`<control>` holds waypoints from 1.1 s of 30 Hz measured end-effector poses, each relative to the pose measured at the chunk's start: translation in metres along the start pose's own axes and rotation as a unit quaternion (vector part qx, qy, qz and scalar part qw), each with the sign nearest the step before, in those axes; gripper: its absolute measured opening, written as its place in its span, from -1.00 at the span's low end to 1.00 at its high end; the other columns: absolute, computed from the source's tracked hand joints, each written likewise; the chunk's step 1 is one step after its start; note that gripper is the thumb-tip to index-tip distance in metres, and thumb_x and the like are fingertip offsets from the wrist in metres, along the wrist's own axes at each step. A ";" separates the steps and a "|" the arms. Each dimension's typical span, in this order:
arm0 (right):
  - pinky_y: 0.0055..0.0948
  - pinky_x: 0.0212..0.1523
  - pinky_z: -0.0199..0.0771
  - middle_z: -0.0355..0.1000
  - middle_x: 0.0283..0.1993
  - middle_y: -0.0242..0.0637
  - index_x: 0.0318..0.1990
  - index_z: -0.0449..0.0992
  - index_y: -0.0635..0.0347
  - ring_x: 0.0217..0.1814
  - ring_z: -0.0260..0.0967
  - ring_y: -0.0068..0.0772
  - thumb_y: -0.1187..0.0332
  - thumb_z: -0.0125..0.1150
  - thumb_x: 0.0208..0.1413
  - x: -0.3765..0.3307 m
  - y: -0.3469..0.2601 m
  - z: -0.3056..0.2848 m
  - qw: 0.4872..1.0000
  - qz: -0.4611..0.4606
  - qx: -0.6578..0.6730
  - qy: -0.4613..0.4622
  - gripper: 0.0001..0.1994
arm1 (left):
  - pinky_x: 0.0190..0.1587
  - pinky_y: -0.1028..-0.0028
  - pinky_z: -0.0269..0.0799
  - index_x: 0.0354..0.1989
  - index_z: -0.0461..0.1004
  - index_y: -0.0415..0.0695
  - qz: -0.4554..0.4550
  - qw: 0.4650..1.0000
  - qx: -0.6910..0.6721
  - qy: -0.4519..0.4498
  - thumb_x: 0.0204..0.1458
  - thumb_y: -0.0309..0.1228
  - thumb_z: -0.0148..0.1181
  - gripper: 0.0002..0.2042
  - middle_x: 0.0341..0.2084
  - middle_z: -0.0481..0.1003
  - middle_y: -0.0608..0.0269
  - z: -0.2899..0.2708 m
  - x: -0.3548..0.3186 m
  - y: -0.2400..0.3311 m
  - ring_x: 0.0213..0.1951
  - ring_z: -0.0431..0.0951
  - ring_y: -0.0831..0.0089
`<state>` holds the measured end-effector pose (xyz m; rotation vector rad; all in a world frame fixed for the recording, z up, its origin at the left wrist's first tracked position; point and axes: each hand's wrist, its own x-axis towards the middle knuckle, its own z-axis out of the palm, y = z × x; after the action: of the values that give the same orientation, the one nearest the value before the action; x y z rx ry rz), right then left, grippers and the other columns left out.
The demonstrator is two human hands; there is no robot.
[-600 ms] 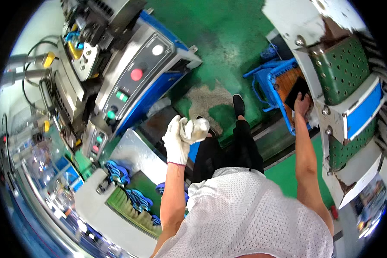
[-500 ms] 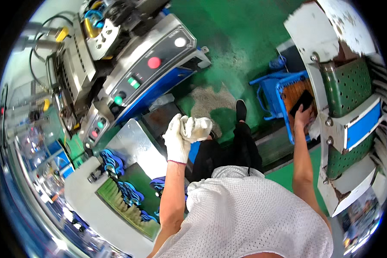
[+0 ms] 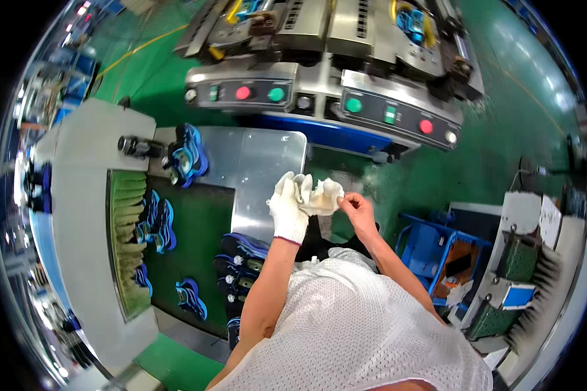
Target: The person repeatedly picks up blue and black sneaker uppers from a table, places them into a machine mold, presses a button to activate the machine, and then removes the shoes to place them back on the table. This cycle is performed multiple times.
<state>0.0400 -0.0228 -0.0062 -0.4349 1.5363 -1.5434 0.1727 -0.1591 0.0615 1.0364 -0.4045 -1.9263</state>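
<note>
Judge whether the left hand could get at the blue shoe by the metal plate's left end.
Probably yes: only the metal plate seems to lie between the left hand and the blue shoe, though the white cloth in that hand might hinder.

White top (image 3: pixel 352 326), mesh knit, pricked all over with small holes; its neckline (image 3: pixel 401 383) curves at five o'clock from the top's middle, and the hem (image 3: pixel 346 255) bunches into soft folds near twelve. Left hand (image 3: pixel 288 212), at eleven: a white knit glove with a ribbed wrist and a thin dark-red edge (image 3: pixel 288 240). Right hand (image 3: pixel 361 214), at twelve, is bare, as are both forearms. Black trousers (image 3: pixel 313 236) show in part between eleven and twelve.
</note>
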 end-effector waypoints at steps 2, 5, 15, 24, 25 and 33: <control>-0.58 -0.31 0.32 0.44 -0.34 -0.50 -0.28 0.51 0.24 -0.32 0.31 -0.70 0.47 0.32 0.21 0.012 0.004 0.027 0.997 -0.051 -0.048 0.012 -0.91 | -0.05 0.36 0.55 0.16 0.39 -0.28 0.038 0.997 0.016 0.058 0.36 -0.45 0.01 -0.73 -0.13 0.55 0.09 -0.037 0.019 0.018 -0.17 0.57 0.37; -0.54 -0.31 0.41 0.48 -0.34 -0.40 -0.30 0.50 0.23 -0.35 0.39 -0.60 0.49 0.27 0.23 0.021 -0.012 0.065 0.985 0.136 0.104 -0.018 -0.93 | -0.01 0.39 0.53 0.18 0.38 -0.27 0.094 0.987 0.057 0.118 0.37 -0.43 -0.02 -0.71 -0.13 0.54 0.13 -0.111 0.060 0.022 -0.11 0.54 0.38; -0.41 -0.07 0.53 0.57 -0.14 -0.31 -0.03 0.58 0.35 -0.15 0.50 -0.50 0.32 0.17 0.35 0.046 -0.008 0.152 0.976 0.213 0.005 -0.047 -0.75 | -0.06 0.24 0.49 -0.13 0.55 -0.19 0.275 0.804 0.527 0.005 -0.01 -0.32 0.42 -0.68 -0.18 0.53 0.03 -0.115 0.028 0.049 -0.13 0.57 0.15; -0.27 0.17 0.47 0.55 0.13 -0.19 0.21 0.46 0.33 0.11 0.53 -0.19 0.45 0.22 0.22 0.038 0.018 0.121 0.775 -0.022 -0.466 -0.426 -0.59 | -0.12 0.09 0.43 -0.25 0.56 -0.08 0.322 0.709 0.628 -0.002 0.13 -0.36 0.20 -0.90 -0.26 0.56 0.09 -0.083 0.012 0.032 -0.16 0.57 0.03; -0.26 0.18 0.47 0.54 0.16 -0.18 0.22 0.45 0.33 0.13 0.52 -0.18 0.47 0.22 0.21 0.039 0.012 0.123 0.833 0.024 -0.383 -0.399 -0.59 | -0.12 0.10 0.43 -0.26 0.56 -0.08 0.338 0.710 0.618 -0.003 0.13 -0.37 0.21 -0.91 -0.27 0.54 0.09 -0.081 0.004 0.027 -0.16 0.55 0.03; -0.18 0.15 0.59 0.52 0.11 -0.12 0.15 0.47 0.36 0.09 0.55 -0.19 0.48 0.15 0.29 0.068 -0.032 0.099 0.892 0.310 0.296 -0.144 -0.69 | -0.14 0.13 0.45 -0.21 0.57 -0.16 0.461 0.662 0.587 -0.067 0.11 -0.43 0.22 -0.87 -0.33 0.54 0.04 -0.024 -0.021 -0.006 -0.23 0.54 0.01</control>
<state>0.0686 -0.1412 0.0180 0.1712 0.7885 -1.2669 0.1937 -0.1358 0.0537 1.0373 -1.9922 -0.6154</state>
